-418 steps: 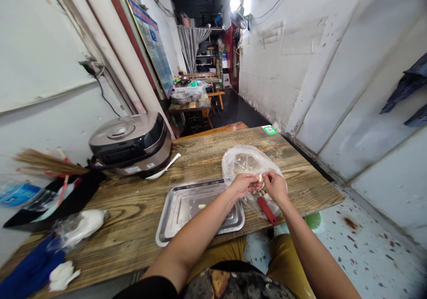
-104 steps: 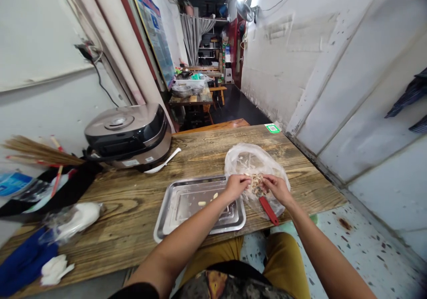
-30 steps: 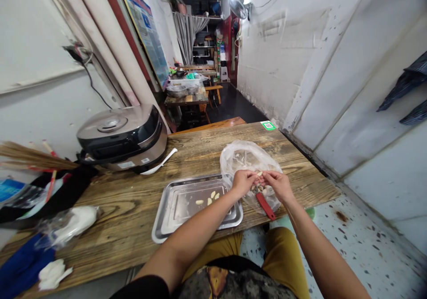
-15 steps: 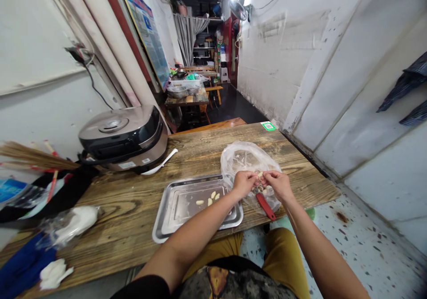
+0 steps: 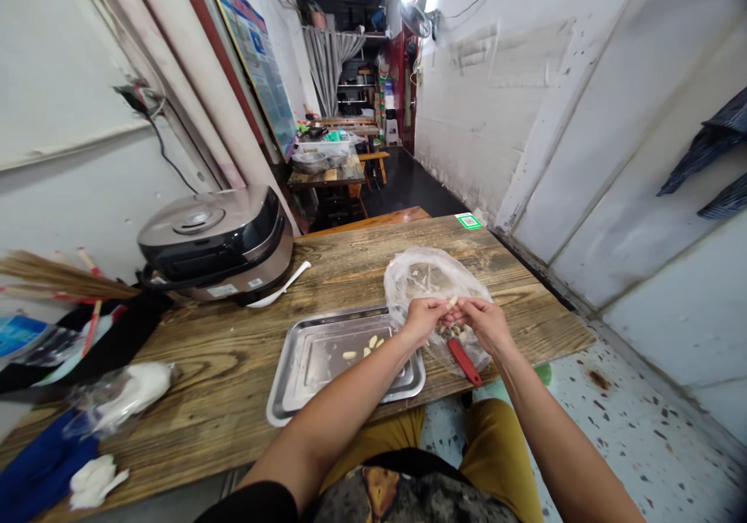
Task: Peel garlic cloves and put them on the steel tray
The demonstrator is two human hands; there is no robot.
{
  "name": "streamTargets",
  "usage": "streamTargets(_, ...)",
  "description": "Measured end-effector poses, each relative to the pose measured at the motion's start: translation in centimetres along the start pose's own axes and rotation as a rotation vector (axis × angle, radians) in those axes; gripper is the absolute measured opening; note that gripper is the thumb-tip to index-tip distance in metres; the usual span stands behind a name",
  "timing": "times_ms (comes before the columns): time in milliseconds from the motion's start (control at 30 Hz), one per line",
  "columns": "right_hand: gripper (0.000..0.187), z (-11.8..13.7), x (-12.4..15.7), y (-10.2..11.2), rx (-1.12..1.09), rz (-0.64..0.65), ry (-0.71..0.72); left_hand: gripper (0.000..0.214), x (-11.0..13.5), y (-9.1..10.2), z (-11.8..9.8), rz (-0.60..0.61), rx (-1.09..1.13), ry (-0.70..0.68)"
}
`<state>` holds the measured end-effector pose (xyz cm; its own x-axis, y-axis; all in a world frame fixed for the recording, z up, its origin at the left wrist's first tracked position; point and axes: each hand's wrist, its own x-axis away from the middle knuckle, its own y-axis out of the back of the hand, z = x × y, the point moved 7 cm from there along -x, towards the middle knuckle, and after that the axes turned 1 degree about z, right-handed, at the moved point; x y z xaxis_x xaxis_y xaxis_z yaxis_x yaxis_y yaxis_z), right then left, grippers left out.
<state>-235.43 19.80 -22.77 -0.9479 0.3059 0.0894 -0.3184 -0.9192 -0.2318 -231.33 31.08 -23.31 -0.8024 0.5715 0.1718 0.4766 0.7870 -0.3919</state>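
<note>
My left hand (image 5: 424,318) and my right hand (image 5: 484,322) meet over a clear plastic bag (image 5: 429,278) of garlic and skins on the wooden table (image 5: 362,274). Both pinch one pale garlic clove (image 5: 451,302) between their fingertips. A red-handled knife (image 5: 465,361) lies on the bag just below my right hand. Left of the hands sits a steel tray (image 5: 303,383) with three peeled cloves (image 5: 365,349) in it.
A rice cooker (image 5: 215,247) with a white spoon (image 5: 280,286) stands at the back left. Broom bristles (image 5: 64,282), dark cloth, a bagged white lump (image 5: 131,394) and a blue cloth (image 5: 40,468) crowd the left end. The table's right edge drops to speckled floor (image 5: 630,429).
Since several seconds ago, more peeled cloves lie in the tray. Over the last second the hands stay together over the bag, still working the same clove.
</note>
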Motion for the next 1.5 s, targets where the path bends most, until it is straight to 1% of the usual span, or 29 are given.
streamTargets(133,0.025,0.1,0.1,0.1,0.041,-0.059,0.021,0.017,-0.2,0.1,0.0,-0.018,-0.051,-0.062)
streamTargets(267,0.022,-0.1,-0.1,0.4,0.081,-0.143,0.036,0.008,-0.5,0.6,0.2,-0.104,-0.142,-0.115)
streamTargets(433,0.018,-0.6,-0.4,0.7,0.11,-0.213,0.061,0.01,-0.5,0.8,0.2,-0.169,-0.277,-0.159)
streamTargets(567,0.015,-0.6,-0.5,0.6,0.122,-0.247,0.08,0.011,-0.4,0.8,0.2,-0.2,-0.338,-0.219)
streamTargets(633,0.014,-0.4,-0.4,0.7,0.13,-0.275,0.086,0.011,-0.4,0.7,0.3,-0.208,-0.353,-0.225)
streamTargets(700,0.015,-0.2,-0.3,0.7,0.123,-0.275,0.082,0.011,-0.4,0.6,0.5,-0.213,-0.333,-0.204)
streamTargets(767,0.015,-0.1,-0.3,0.6,0.09,-0.234,0.063,0.01,-0.4,0.5,0.7,-0.197,-0.25,-0.151)
streamTargets(867,0.018,-0.2,-0.4,0.4,0.026,-0.156,0.018,0.014,-0.3,0.2,1.0,-0.123,-0.065,-0.072)
streamTargets(967,0.024,-0.6,-0.4,0.6,0.037,-0.113,-0.013,0.021,-0.3,0.0,1.0,-0.072,0.056,-0.044)
streamTargets(1067,0.035,-1.0,-0.2,1.0,0.129,-0.122,-0.027,0.026,-0.4,0.1,1.1,-0.055,0.065,-0.024)
streamTargets(1133,0.04,-0.8,-0.1,1.1,0.17,-0.12,0.007,0.026,-0.6,0.3,1.2,-0.075,0.027,-0.032)
streamTargets(1233,0.034,0.0,-0.1,0.7,0.228,-0.077,0.13,0.023,-0.6,0.4,1.2,-0.09,-0.053,-0.064)
streamTargets(1300,0.035,0.4,-0.2,0.6,0.286,-0.065,0.185,0.022,-0.5,0.5,0.9,-0.109,-0.155,-0.107)
streamTargets(1367,0.036,0.5,-0.2,0.6,0.325,-0.057,0.202,0.021,-0.2,0.9,0.0,-0.173,-0.308,-0.202)
streamTargets(1433,0.036,0.5,-0.3,0.4,0.353,-0.032,0.214,0.018,0.3,1.0,-1.2,-0.23,-0.456,-0.332)
streamTargets(1500,0.035,0.6,-0.2,0.3,0.39,-0.023,0.241,0.015,0.7,0.9,-2.1,-0.242,-0.55,-0.439)
